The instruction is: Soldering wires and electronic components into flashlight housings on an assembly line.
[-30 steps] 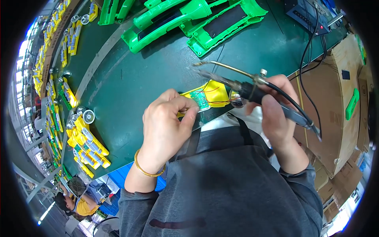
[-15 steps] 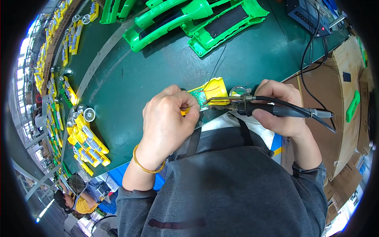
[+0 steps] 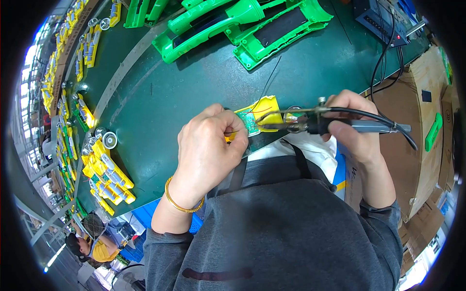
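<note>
My left hand pinches a small green circuit board with a yellow plastic part at the near edge of the dark green table. A gold bracelet sits on that wrist. My right hand grips a soldering iron with a black handle and cord, lying almost level. Its tip points left and rests at the yellow part and board. A thin strand of solder wire runs above the iron toward the board.
Several bright green plastic housings lie at the far side of the table. Yellow assemblies and round metal pieces line the left side. A dark soldering station stands at the far right, cardboard boxes to my right.
The soldering iron has swung from tilted and raised down to nearly level, its tip brought onto the board. My left hand has kept hold of the board, shifting slightly.
</note>
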A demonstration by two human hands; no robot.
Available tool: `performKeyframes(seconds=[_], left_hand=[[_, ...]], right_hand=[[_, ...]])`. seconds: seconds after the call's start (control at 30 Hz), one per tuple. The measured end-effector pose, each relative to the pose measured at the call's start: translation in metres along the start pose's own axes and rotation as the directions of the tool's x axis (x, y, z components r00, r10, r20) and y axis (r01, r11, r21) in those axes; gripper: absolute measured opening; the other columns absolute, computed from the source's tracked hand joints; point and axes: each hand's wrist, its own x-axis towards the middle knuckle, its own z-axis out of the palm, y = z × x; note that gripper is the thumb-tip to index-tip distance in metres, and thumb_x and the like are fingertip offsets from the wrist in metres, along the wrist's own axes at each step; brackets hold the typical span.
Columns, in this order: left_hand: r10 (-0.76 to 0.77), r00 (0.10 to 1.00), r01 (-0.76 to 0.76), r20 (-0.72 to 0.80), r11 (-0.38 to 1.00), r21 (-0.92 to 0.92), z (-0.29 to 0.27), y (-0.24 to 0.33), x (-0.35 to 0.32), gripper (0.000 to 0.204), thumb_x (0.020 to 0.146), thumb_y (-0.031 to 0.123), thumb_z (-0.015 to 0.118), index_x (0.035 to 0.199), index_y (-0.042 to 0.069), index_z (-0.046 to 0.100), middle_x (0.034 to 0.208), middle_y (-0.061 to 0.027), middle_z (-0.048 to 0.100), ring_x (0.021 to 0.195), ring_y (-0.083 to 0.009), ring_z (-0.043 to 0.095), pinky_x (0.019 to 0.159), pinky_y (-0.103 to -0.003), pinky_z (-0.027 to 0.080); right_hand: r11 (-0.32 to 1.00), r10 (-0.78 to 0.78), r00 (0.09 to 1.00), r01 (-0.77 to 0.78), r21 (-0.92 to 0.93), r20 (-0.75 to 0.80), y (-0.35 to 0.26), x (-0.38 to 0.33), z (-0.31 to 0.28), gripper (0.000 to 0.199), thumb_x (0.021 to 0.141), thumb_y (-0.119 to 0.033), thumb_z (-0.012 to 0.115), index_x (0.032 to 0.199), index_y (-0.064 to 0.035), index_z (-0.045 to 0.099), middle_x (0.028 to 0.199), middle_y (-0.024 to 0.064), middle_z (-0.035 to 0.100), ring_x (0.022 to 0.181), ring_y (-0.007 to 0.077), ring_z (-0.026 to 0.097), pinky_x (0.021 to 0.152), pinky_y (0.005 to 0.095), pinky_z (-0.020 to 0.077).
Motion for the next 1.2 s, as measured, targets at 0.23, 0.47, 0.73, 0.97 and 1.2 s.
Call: performKeyframes(seconds=[0.23,0.47,0.73,0.97,1.2], left_hand=[[0.119,0.989,-0.106,-0.093,0.985,0.135,-0.006,-0.012,-0.019,0.009,0.064,0.011,0.065,0.062,0.006,0.058,0.071,-0.0106,0.057,0.063,-0.0297,0.059,0.056,-0.038,0.048],[-0.047,0.997,0.035,0.062,0.981,0.189,-0.002,0.003,-0.013,0.010,0.064,0.007,0.062,0.071,0.000,0.064,0.089,-0.0186,0.057,0.077,-0.0315,0.063,0.065,-0.041,0.051],[0.165,0.961,-0.154,-0.222,0.986,0.065,-0.005,-0.018,-0.023,0.010,0.071,0.005,0.065,0.080,0.004,0.061,0.088,-0.0100,0.056,0.073,-0.0236,0.060,0.055,-0.032,0.051],[0.484,0.838,-0.401,-0.251,0.859,0.317,0.030,0.024,0.085,0.012,0.073,0.011,0.067,0.081,0.005,0.059,0.078,-0.0089,0.056,0.063,-0.0232,0.059,0.053,-0.033,0.047],[0.439,0.870,-0.177,-0.224,0.704,0.688,0.026,0.022,0.123,0.004,0.067,0.013,0.062,0.071,0.011,0.061,0.068,-0.0045,0.056,0.064,-0.0177,0.061,0.045,-0.032,0.046]], right_hand=[[0.974,-0.043,0.988,0.074,0.214,-0.149,0.021,0.005,0.013,0.023,0.077,-0.020,0.064,0.090,-0.0032,0.054,0.077,0.0038,0.053,0.059,0.0076,0.048,0.049,0.0192,0.0379],[0.848,-0.090,0.988,0.142,0.511,-0.125,0.067,0.021,-0.022,0.032,0.093,-0.022,0.050,0.118,-0.0010,0.049,0.100,0.0067,0.058,0.079,0.0106,0.051,0.064,0.0231,0.0417],[0.809,0.000,0.900,0.256,0.529,-0.435,0.026,0.009,-0.004,0.024,0.088,-0.016,0.057,0.106,-0.0026,0.051,0.088,0.0082,0.059,0.071,0.0130,0.057,0.055,0.0247,0.0487],[0.800,-0.098,0.815,0.405,0.442,-0.571,0.016,-0.016,-0.018,0.022,0.089,-0.021,0.051,0.106,-0.0075,0.049,0.092,0.0065,0.061,0.072,0.0137,0.056,0.059,0.0276,0.0444],[0.779,-0.033,0.785,0.408,0.476,-0.619,0.017,-0.018,-0.019,0.021,0.089,-0.020,0.053,0.107,-0.0087,0.051,0.088,0.0034,0.058,0.072,0.0121,0.052,0.057,0.0240,0.0410]])
